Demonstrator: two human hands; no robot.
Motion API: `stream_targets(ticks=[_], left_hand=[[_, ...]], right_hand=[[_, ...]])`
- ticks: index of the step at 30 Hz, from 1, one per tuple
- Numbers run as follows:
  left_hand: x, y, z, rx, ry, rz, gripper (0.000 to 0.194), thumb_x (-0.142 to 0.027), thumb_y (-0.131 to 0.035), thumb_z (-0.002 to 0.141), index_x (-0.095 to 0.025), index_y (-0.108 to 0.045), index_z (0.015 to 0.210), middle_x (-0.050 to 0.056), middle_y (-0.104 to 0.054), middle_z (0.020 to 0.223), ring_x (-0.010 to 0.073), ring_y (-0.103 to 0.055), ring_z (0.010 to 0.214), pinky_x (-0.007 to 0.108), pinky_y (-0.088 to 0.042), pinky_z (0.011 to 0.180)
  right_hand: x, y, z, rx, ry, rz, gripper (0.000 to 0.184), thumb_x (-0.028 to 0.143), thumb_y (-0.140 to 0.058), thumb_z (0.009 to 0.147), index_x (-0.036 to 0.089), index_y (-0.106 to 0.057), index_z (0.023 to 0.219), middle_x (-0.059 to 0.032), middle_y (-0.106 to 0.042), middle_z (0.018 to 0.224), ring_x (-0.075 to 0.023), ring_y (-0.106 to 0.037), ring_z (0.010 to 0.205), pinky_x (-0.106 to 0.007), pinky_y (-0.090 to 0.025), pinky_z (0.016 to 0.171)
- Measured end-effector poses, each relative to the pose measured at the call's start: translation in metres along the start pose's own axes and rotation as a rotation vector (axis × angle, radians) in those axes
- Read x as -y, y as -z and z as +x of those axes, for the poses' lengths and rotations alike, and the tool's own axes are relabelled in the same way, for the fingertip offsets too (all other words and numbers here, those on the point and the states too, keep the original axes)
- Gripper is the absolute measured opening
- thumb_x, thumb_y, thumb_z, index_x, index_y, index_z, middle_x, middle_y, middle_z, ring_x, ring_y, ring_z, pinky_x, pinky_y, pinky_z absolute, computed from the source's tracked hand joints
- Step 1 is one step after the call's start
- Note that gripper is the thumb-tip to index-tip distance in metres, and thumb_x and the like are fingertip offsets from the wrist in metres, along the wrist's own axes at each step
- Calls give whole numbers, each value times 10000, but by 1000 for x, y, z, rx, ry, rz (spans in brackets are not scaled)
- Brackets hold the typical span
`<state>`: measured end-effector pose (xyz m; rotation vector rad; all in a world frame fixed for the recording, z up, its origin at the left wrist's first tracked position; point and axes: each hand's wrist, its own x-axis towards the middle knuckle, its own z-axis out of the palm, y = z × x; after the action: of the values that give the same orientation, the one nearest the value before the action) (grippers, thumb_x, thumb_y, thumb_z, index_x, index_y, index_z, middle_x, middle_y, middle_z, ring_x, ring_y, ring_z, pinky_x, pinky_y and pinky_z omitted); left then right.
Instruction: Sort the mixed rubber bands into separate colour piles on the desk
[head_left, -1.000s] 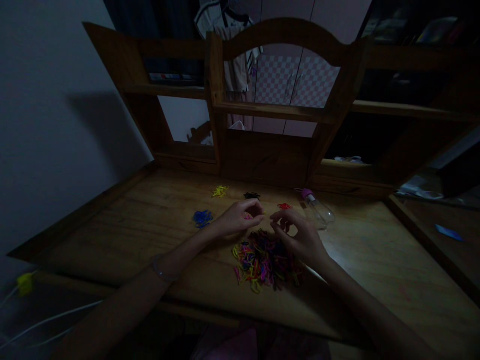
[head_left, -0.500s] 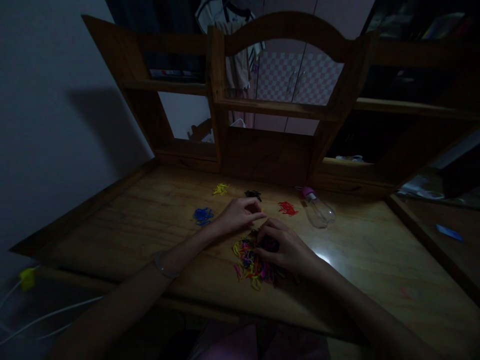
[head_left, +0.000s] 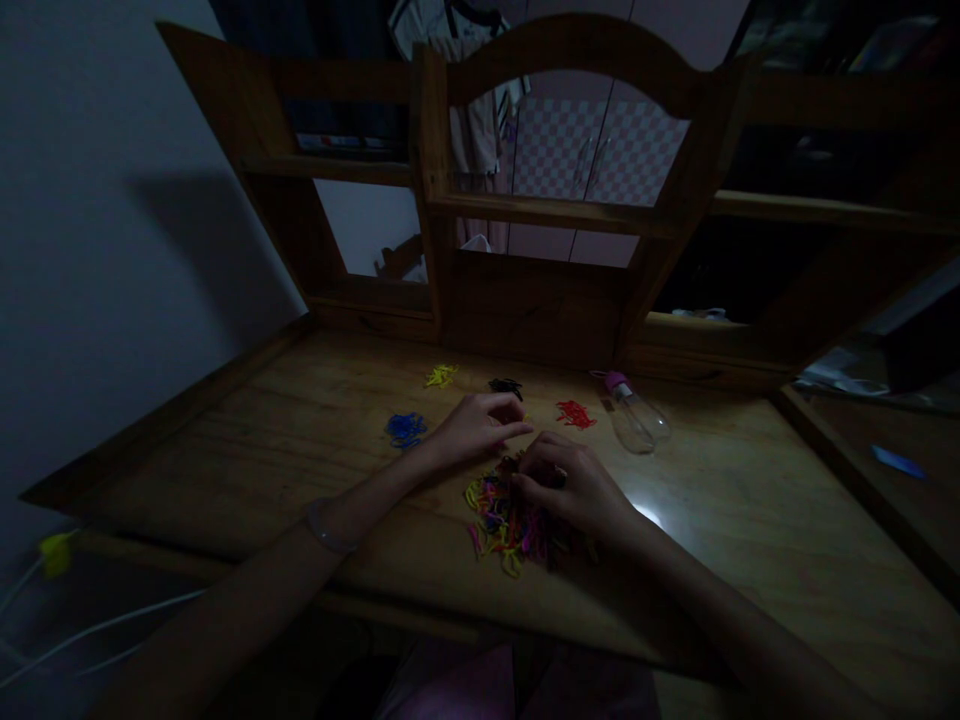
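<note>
A mixed heap of small coloured rubber bands [head_left: 510, 530] lies near the front of the wooden desk. Over its right side is my right hand [head_left: 574, 490], thumb and forefinger curled into a pinch among the bands; whatever sits between the tips is too dark to make out. Just behind the heap hovers my left hand [head_left: 480, 430], thumb and forefinger apart, a speck of yellow showing by the tips. Around it are single-colour piles: blue bands [head_left: 406, 429], yellow bands [head_left: 441, 376], black bands [head_left: 505, 387] and red bands [head_left: 575, 414].
A clear bulb-shaped bottle [head_left: 637, 425] with a pink cap lies at the right rear. Wooden shelving [head_left: 540, 300] rises along the back edge of the desk [head_left: 750, 520]. White cables and a yellow plug [head_left: 55, 555] hang at the left.
My right hand's thumb and forefinger have shifted slightly over the heap, uncovering more bands beneath. My left hand stays nearly still.
</note>
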<state>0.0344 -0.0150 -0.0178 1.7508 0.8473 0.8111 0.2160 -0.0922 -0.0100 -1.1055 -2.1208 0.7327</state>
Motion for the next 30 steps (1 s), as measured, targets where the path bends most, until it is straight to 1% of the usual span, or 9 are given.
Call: stream_targets(ticks=[5, 9, 12, 14, 17, 22, 27, 30], left_hand=[[-5, 1, 0, -15, 0, -1, 265, -402, -686, 751, -151, -623, 804, 9, -609, 744, 116, -572, 634, 220, -477, 539], [-9, 3, 0, 2, -27, 46, 246, -389, -680, 760, -146, -682, 799, 36, -649, 769, 132, -589, 681, 232, -467, 583], [-9, 4, 0, 30, 8, 16, 242, -380, -675, 764, -148, -708, 825, 53, -680, 796, 139, -600, 697, 233, -464, 585], [-8, 4, -1, 47, 41, -35, 241, -377, -676, 764, -153, -713, 844, 55, -690, 805, 134, -601, 679, 228, -459, 564], [-7, 4, -2, 73, 56, -69, 229, -373, -680, 765, -164, -722, 848, 60, -704, 827, 133, -612, 690, 228, -461, 569], [-10, 2, -3, 100, 57, -78, 214, -358, -693, 756, -170, -737, 847, 62, -719, 855, 157, -636, 772, 240, -479, 631], [-14, 0, -5, 95, 90, -84, 182, -319, -706, 735, -174, -740, 840, 61, -713, 808, 154, -627, 722, 241, -469, 586], [-15, -1, -6, 110, 100, -81, 177, -313, -712, 727, -172, -736, 832, 61, -705, 780, 154, -624, 705, 256, -475, 595]], right_hand=[[0, 5, 4, -69, -96, 104, 139, 293, -618, 836, 173, -670, 791, -21, -628, 748, -124, -522, 631, -244, -407, 569], [-3, 10, 7, -101, -183, 270, 222, 377, -616, 835, 168, -688, 817, -35, -664, 753, -140, -572, 657, -269, -458, 607], [-7, 13, 7, -125, -267, 426, 243, 402, -642, 806, 165, -676, 846, -39, -677, 774, -146, -611, 681, -275, -493, 622], [-8, 14, 7, -150, -299, 471, 234, 394, -654, 795, 165, -666, 838, -38, -679, 765, -139, -614, 664, -266, -496, 608], [-9, 14, 7, -202, -308, 458, 225, 390, -659, 797, 168, -660, 831, -42, -685, 755, -136, -619, 653, -257, -492, 591], [-13, 12, 7, -268, -275, 417, 263, 419, -669, 791, 164, -647, 851, -52, -687, 793, -154, -633, 696, -257, -489, 593], [-11, 11, 5, -307, -216, 306, 238, 406, -637, 822, 170, -655, 847, -44, -671, 779, -146, -616, 674, -250, -477, 574], [-8, 11, 4, -316, -187, 248, 199, 372, -635, 828, 174, -652, 837, -32, -658, 758, -135, -598, 650, -238, -456, 555]])
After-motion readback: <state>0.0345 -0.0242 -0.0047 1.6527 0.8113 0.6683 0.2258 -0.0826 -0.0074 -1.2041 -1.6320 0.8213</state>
